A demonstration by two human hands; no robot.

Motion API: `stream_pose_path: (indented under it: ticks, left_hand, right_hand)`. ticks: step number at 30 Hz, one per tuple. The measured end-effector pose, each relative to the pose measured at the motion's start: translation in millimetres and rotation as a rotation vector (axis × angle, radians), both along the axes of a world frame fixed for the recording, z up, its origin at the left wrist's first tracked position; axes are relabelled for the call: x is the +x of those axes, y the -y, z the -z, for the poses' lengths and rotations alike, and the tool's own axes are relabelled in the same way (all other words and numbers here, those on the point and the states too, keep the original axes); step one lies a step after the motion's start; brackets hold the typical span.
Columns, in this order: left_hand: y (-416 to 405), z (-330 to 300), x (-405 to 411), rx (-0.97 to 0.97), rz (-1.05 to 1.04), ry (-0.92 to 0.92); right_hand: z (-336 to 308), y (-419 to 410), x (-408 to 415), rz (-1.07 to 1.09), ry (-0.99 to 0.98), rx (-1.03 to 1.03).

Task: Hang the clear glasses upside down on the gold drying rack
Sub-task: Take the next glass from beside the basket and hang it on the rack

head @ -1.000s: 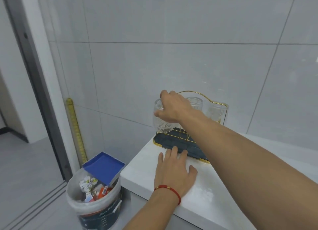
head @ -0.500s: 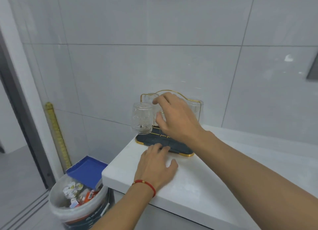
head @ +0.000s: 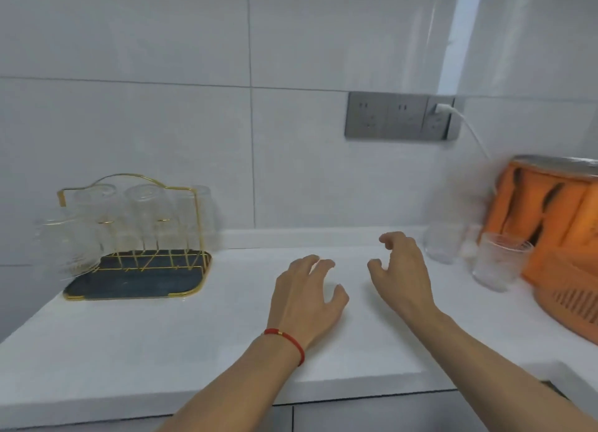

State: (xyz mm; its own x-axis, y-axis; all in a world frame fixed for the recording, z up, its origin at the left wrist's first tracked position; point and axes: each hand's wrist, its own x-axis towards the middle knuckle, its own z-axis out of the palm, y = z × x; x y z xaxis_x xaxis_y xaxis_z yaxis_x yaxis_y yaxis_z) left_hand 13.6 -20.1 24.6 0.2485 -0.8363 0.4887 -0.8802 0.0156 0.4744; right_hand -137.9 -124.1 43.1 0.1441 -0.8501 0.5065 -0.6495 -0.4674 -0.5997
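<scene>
Both hands have come away from the gold drying rack (head: 134,237), and the view has swung to the right, so the rack now sits far over on the left of the white counter (head: 161,341). A moment ago the right hand (head: 401,276) was up at the rack beside a glass; now it hovers over the middle of the counter with nothing in it, its fingers (head: 388,239) curled and spread apart. The left hand (head: 307,302), with a red string bracelet (head: 286,341) on the wrist, was flat on the counter right in front of the rack's dark tray (head: 129,284). Now it is well away from the tray, palm down, fingers (head: 312,263) loose and open, holding nothing. I cannot tell if it touches the counter. The clear glasses (head: 142,218) hang upside down on the rack's gold rods, and one more glass (head: 66,247) hangs at the left end, where it was half a second ago. The white bucket and the doorway are out of sight now. New things show on the right: an upright glass (head: 498,265) on the counter just beside an orange basket (head: 563,237), another clear glass piece (head: 445,247) behind it that is too blurry to make out, and a grey socket strip (head: 399,116) on the tiled wall with a white plug (head: 444,109) in it.
</scene>
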Motion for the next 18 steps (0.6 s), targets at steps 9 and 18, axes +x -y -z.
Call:
stream_pose_path:
  ticks: [9,18]
  left_hand:
    - [55.7,23.3,-43.0,0.134,0.017,0.112]
    - [58.9,27.3,-45.3,0.128,0.063,0.104]
  right_hand:
    - [26.2,40.9,-114.5,0.490,0.284,0.117]
    - [23.3,105.1,-124.9,0.693,0.420,0.350]
